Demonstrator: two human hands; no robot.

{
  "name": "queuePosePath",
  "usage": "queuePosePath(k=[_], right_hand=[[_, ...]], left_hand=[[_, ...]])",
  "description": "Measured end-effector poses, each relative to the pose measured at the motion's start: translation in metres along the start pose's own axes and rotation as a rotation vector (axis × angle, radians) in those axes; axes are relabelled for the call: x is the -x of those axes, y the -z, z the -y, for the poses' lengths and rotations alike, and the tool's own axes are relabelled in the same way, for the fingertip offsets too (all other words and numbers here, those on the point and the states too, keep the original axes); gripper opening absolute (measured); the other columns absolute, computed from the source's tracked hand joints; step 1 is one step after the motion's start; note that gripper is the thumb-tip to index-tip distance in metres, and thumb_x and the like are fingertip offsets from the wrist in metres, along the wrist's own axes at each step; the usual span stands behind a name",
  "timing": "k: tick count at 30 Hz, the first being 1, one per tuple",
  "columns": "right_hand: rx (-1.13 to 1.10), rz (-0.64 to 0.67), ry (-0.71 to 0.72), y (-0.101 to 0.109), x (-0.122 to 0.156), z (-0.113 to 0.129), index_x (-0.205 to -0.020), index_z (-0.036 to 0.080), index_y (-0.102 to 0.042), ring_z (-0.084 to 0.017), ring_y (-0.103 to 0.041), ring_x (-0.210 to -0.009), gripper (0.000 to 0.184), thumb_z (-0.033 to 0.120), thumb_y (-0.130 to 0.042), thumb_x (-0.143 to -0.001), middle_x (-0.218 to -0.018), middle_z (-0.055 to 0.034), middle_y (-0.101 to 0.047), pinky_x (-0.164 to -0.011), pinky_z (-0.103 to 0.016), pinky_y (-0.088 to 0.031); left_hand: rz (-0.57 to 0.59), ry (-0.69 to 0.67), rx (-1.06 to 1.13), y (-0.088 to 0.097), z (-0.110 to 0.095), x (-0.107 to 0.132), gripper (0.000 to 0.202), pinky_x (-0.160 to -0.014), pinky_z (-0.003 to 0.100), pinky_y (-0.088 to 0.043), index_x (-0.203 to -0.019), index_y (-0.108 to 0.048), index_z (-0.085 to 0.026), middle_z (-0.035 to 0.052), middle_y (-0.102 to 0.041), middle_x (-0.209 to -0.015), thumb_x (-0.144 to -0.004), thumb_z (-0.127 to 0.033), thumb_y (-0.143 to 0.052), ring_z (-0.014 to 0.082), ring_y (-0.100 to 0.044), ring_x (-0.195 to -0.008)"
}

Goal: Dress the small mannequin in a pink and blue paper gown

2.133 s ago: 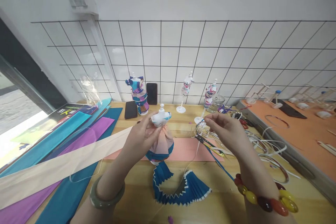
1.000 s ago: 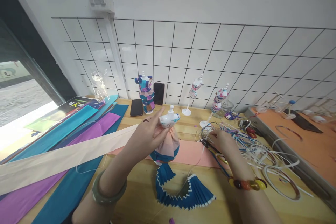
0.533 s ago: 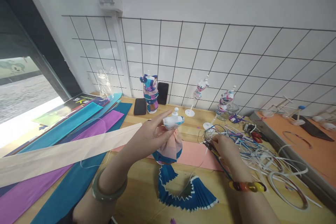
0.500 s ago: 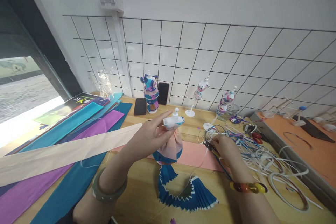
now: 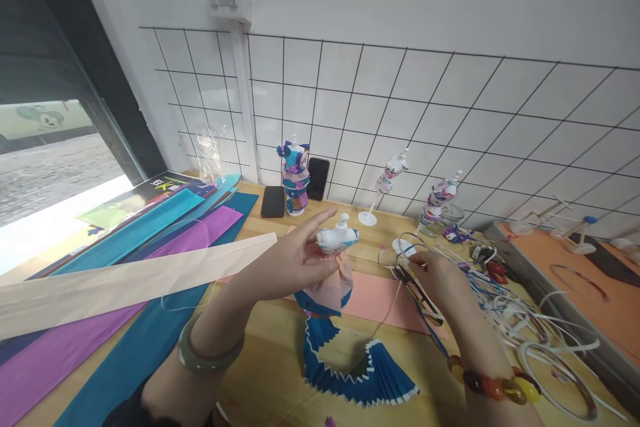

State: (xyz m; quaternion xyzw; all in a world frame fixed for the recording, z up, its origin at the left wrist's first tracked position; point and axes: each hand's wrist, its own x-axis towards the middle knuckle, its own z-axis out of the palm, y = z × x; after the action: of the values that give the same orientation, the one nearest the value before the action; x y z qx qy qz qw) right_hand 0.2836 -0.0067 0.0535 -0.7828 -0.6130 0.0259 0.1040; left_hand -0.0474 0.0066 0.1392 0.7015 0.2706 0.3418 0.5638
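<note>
A small white dress form (image 5: 338, 238) with a pale pink and blue paper dress (image 5: 327, 290) stands in front of me. My left hand (image 5: 295, 260) is closed round its upper body, thumb in front; the far fingers are hidden. My right hand (image 5: 440, 273) pinches a thin ribbon (image 5: 433, 320) by the cord pile, and a blue length of it hangs down towards the wrist. Beneath that hand lie dark-handled scissors (image 5: 417, 293) on a pink paper strip (image 5: 370, 297). A pleated blue strip with white zigzag edges (image 5: 357, 380) curves below the dress form.
Long paper strips (image 5: 135, 280) cover the left side. At the back are a dressed form (image 5: 296, 177), two phones (image 5: 273, 202) and two more forms (image 5: 393, 173). A tangle of cords (image 5: 510, 307) lies right, beside an orange-topped tray (image 5: 565, 273).
My right hand has lifted slightly from the cord pile, drawing the thin ribbon with it. My left hand keeps its hold on the dress form. The whole view has shifted a little.
</note>
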Motion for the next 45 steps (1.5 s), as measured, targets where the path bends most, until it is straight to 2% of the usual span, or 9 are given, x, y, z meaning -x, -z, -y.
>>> queuePosePath(k=[7, 10, 15, 19, 22, 28, 35, 41, 45], right_hand=[[-0.185, -0.131, 0.003, 0.016, 0.005, 0.012, -0.085, 0.020, -0.071, -0.028, -0.066, -0.075, 0.025, 0.036, -0.051, -0.081, -0.086, -0.0113, -0.074, -0.062, -0.034, -0.043], [-0.314, -0.121, 0.014, 0.024, 0.012, 0.016, -0.083, 0.021, -0.069, -0.027, -0.067, -0.072, 0.026, 0.040, -0.052, -0.080, -0.080, -0.0094, -0.074, -0.063, -0.035, -0.044], [-0.568, -0.032, 0.046, 0.042, 0.023, 0.026, -0.076, 0.022, -0.064, -0.027, -0.071, -0.076, 0.026, 0.047, -0.058, -0.079, -0.076, -0.0078, -0.074, -0.067, -0.036, -0.050], [-0.787, 0.061, 0.105, 0.056, 0.032, 0.039, -0.077, 0.021, -0.063, -0.026, -0.072, -0.080, 0.039, 0.060, -0.060, -0.077, -0.079, -0.0083, -0.073, -0.073, -0.038, -0.055], [-0.907, 0.087, 0.133, 0.066, 0.040, 0.048, -0.081, 0.020, -0.063, -0.024, -0.071, -0.079, 0.044, 0.064, -0.060, -0.078, -0.082, -0.0074, -0.071, -0.078, -0.039, -0.057], [-1.036, 0.140, 0.114, 0.080, 0.057, 0.055, -0.088, 0.021, -0.064, -0.024, -0.070, -0.088, 0.035, 0.054, -0.067, -0.080, -0.088, -0.0071, -0.070, -0.083, -0.038, -0.056], [-1.035, 0.213, 0.202, 0.088, 0.071, 0.060, -0.092, 0.022, -0.061, -0.023, -0.067, -0.096, 0.027, 0.049, -0.060, -0.087, -0.097, -0.0075, -0.071, -0.087, -0.037, -0.054], [-1.068, 0.308, 0.260, 0.094, 0.079, 0.077, -0.088, 0.023, -0.060, -0.021, -0.067, -0.087, 0.026, 0.049, -0.058, -0.088, -0.087, -0.0047, -0.069, -0.082, -0.037, -0.055], [-1.061, 0.272, 0.247, 0.091, 0.074, 0.079, -0.084, 0.022, -0.060, -0.019, -0.068, -0.077, 0.029, 0.051, -0.062, -0.085, -0.077, -0.0024, -0.066, -0.077, -0.034, -0.056]], left_hand=[[-0.125, -0.028, -0.181, 0.004, -0.011, 0.004, 0.091, -0.099, 0.044, -0.053, -0.151, -0.019, -0.031, 0.0131, -0.043, -0.149, -0.077, -0.036, -0.072, 0.0314, -0.045, -0.135], [-0.358, -0.181, -0.290, 0.000, -0.013, 0.005, 0.085, -0.109, 0.048, -0.043, -0.149, -0.027, -0.030, 0.0113, -0.043, -0.148, -0.078, -0.039, -0.072, 0.0301, -0.038, -0.139], [-0.621, -0.565, -0.353, -0.015, -0.020, 0.015, 0.054, -0.111, 0.049, -0.041, -0.131, -0.049, -0.026, 0.0082, -0.060, -0.127, -0.081, -0.029, -0.069, 0.0257, -0.053, -0.125], [-0.501, -0.737, -0.381, -0.038, -0.030, 0.030, 0.028, -0.088, 0.041, -0.056, -0.111, -0.057, -0.024, 0.0050, -0.070, -0.099, -0.084, -0.019, -0.063, 0.0211, -0.066, -0.097], [-0.290, -0.698, -0.418, -0.063, -0.027, 0.032, 0.029, -0.079, 0.030, -0.058, -0.111, -0.055, -0.023, 0.0028, -0.072, -0.095, -0.084, -0.011, -0.059, 0.0152, -0.068, -0.085], [-0.088, -0.382, -0.533, -0.098, 0.003, 0.019, 0.052, -0.112, 0.043, -0.040, -0.139, -0.040, -0.016, 0.0148, -0.052, -0.140, -0.088, -0.017, -0.051, 0.0243, -0.045, -0.133], [-0.105, -0.187, -0.393, -0.106, 0.028, 0.013, 0.071, -0.115, 0.053, -0.035, -0.149, -0.023, -0.025, 0.0119, -0.033, -0.154, -0.085, -0.020, -0.055, 0.0286, -0.031, -0.143], [-0.138, -0.108, -0.202, -0.108, 0.040, 0.006, 0.068, -0.092, 0.043, -0.057, -0.148, -0.026, -0.031, 0.0106, -0.041, -0.149, -0.086, -0.015, -0.049, 0.0250, -0.057, -0.118], [-0.151, -0.104, -0.209, -0.107, 0.046, 0.001, 0.064, -0.100, 0.046, -0.051, -0.150, -0.023, -0.030, 0.0100, -0.043, -0.148, -0.090, -0.014, -0.041, 0.0229, -0.057, -0.119]])
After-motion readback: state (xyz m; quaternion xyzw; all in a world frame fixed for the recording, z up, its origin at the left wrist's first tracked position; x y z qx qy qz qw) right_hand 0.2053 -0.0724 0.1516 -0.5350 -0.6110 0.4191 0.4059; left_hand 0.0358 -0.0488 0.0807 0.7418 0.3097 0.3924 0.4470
